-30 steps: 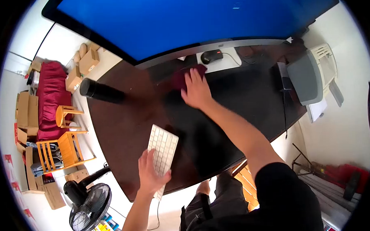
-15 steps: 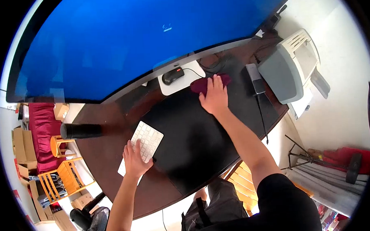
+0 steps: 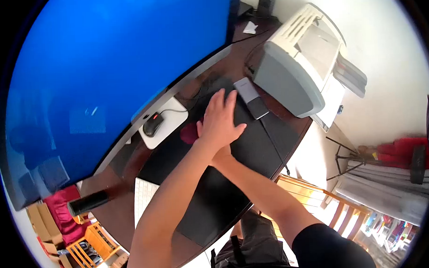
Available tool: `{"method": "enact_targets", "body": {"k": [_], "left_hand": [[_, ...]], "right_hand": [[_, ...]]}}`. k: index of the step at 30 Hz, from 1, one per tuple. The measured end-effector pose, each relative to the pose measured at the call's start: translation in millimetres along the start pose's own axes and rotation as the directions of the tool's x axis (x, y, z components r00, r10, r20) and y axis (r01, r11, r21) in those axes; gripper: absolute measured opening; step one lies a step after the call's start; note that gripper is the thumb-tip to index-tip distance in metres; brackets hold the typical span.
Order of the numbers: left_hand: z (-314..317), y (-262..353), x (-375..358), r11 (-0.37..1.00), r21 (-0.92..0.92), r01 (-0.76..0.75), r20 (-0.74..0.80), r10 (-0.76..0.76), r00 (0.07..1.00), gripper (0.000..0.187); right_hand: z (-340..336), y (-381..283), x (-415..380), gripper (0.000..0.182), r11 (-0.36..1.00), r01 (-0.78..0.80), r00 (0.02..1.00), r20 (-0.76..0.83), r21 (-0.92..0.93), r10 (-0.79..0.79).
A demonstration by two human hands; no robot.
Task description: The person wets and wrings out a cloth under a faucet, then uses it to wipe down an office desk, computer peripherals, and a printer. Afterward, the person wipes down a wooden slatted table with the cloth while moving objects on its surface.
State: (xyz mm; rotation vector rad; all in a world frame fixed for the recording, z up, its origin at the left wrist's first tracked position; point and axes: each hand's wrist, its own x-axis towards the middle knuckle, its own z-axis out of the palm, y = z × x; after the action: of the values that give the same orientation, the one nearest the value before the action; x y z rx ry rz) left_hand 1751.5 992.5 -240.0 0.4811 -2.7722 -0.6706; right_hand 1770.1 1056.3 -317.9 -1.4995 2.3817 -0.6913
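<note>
My left hand is open above the desk mat, its fingers apart and pointing towards a slim grey-and-black device with a cable. Nothing shows in it. The left forearm crosses over my right wrist. My right hand is mostly hidden beneath it, with its fingers covered. Beside the hidden right hand lies a maroon cloth, partly covered. A black mouse rests on the white monitor base. The white keyboard is partly behind my left forearm.
A large monitor with a blue screen stands along the back of the desk. At the right is a grey-and-cream printer. A black cylinder stands near the left edge. The black desk mat reaches the front edge.
My left hand has left the keyboard and moved right, across my right arm. The view has turned to the right. My right hand, earlier visible on the cloth, is now largely covered.
</note>
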Motion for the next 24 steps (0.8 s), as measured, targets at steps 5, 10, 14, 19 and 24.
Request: {"method": "enact_targets", "body": {"k": [5,10,14,19,24], "left_hand": [[29,9,69,0.73,0.336,-0.595,0.322,0.505,0.801,0.075],[32,7,84,0.776,0.25,-0.579,0.335,0.492,0.803,0.048],[-29,21,27,0.984,-0.079,-0.157,-0.022,0.156,0.987,0.06],[-68,32,-107,0.756,-0.584,0.295,-0.165,-0.467,0.869,0.068],[-58,49,-225,0.335,-0.74,0.583,0.026,-0.852,0.522,0.07]], "right_hand": [[-32,-6,13,0.068,0.999,0.0,0.98,0.201,-0.054,0.011],[-24,1,17,0.063,0.999,-0.028,0.978,0.207,-0.022,0.032],[19,27,40,0.063,0.985,-0.065,0.917,-0.4,-0.162,-0.005],[-31,52,110,0.071,0.99,-0.107,0.967,-0.243,-0.095,0.081],[-58,94,153,0.068,0.977,-0.16,0.958,-0.261,-0.144,0.118]]}}
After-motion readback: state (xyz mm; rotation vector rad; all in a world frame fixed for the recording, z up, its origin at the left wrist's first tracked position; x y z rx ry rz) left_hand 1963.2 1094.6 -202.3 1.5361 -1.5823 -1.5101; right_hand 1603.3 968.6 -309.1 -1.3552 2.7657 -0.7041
